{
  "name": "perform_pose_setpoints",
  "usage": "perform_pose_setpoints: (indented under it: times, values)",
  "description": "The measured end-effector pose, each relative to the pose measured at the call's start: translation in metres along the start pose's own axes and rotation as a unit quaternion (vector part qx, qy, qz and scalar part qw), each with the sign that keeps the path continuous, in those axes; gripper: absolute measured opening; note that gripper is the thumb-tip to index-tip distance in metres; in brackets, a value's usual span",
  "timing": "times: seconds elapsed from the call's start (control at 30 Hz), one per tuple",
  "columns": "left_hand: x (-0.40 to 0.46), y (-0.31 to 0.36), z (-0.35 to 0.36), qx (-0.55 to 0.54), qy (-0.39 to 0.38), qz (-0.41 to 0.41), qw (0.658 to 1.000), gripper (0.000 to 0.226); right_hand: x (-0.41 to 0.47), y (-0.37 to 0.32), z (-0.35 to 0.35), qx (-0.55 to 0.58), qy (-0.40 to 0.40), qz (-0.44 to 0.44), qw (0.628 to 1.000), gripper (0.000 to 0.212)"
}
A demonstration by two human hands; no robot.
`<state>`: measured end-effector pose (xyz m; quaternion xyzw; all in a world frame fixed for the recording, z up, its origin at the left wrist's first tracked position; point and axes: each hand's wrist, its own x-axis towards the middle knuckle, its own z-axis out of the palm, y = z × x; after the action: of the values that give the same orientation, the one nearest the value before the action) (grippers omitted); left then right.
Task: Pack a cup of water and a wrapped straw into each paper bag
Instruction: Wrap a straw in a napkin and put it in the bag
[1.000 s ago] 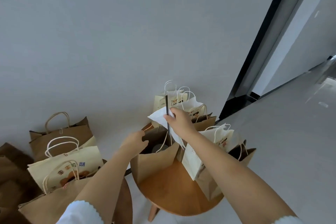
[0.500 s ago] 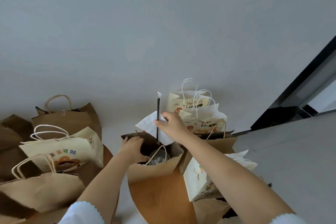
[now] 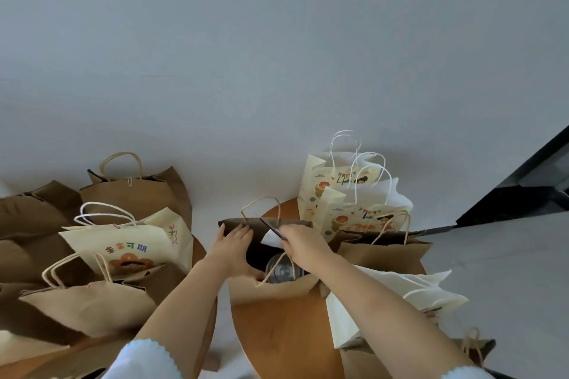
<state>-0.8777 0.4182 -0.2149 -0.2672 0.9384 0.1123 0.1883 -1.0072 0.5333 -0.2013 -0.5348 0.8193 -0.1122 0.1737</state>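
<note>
1. Now the wrapped straw (image 3: 272,229) lies tilted and low across the mouth of the open brown bag (image 3: 274,288) at the centre of the frame; half a second ago we held it upright, its tip well above the bag's rim. We read that as the straw going in.
2. Our right hand (image 3: 303,244) has come down with it and pinches the straw's lower part, together with a white napkin (image 3: 271,238) showing just under the fingers.
3. Inside the same bag, below that hand, the cup of water (image 3: 283,271) shows its clear lid, so this bag already has its cup.
4. Our left hand (image 3: 235,240) grips the bag's left edge, fingers curled over the far rim and thumb on the near one, keeping the mouth spread as it did a moment ago.
5. Once the straw is let go, we judge this bag complete; it is not yet released.
6. Outward, the bag stands on the round wooden counter (image 3: 277,338) beside printed cream bags (image 3: 341,194) to the upper right.
7. More brown and cream bags (image 3: 129,243) crowd the left of the frame; whether those are packed we cannot tell.
</note>
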Motion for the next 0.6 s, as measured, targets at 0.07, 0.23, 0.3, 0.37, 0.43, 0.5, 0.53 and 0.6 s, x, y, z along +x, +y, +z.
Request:
perform_pose_setpoints:
  times: [0.07, 0.23, 0.3, 0.37, 0.43, 0.5, 0.53, 0.6]
  values:
    - [0.001, 0.000, 0.000, -0.004, 0.008, 0.002, 1.000, 0.098, 0.006, -0.002, 0.005, -0.007, -0.008, -0.008, 1.000, 0.017]
    - [0.001, -0.004, 0.004, 0.006, 0.009, 0.005, 1.000, 0.098, 0.015, 0.001, 0.013, -0.073, -0.084, -0.015, 0.994, 0.019]
    - [0.002, -0.006, 0.004, 0.008, 0.008, 0.004, 1.000, 0.097, 0.015, 0.004, 0.016, -0.088, -0.125, -0.001, 0.988, 0.028]
    - [0.001, -0.007, 0.003, 0.012, 0.004, 0.006, 1.000, 0.097, 0.017, 0.007, 0.019, -0.110, -0.164, 0.002, 0.980, 0.045]
    - [0.000, -0.007, 0.003, 0.005, 0.007, 0.006, 1.000, 0.097, 0.019, 0.008, 0.020, -0.132, -0.176, -0.007, 0.976, 0.060]
    - [-0.001, -0.008, 0.003, -0.017, 0.021, 0.003, 1.000, 0.096, 0.021, 0.009, 0.020, -0.145, -0.159, -0.029, 0.976, 0.062]
    - [-0.002, -0.008, 0.001, -0.032, 0.032, 0.000, 0.999, 0.095, 0.022, 0.010, 0.019, -0.154, -0.144, -0.044, 0.977, 0.058]
    - [-0.005, -0.009, -0.005, -0.054, 0.052, -0.010, 0.997, 0.092, 0.023, 0.012, 0.016, -0.170, -0.112, -0.068, 0.977, 0.049]
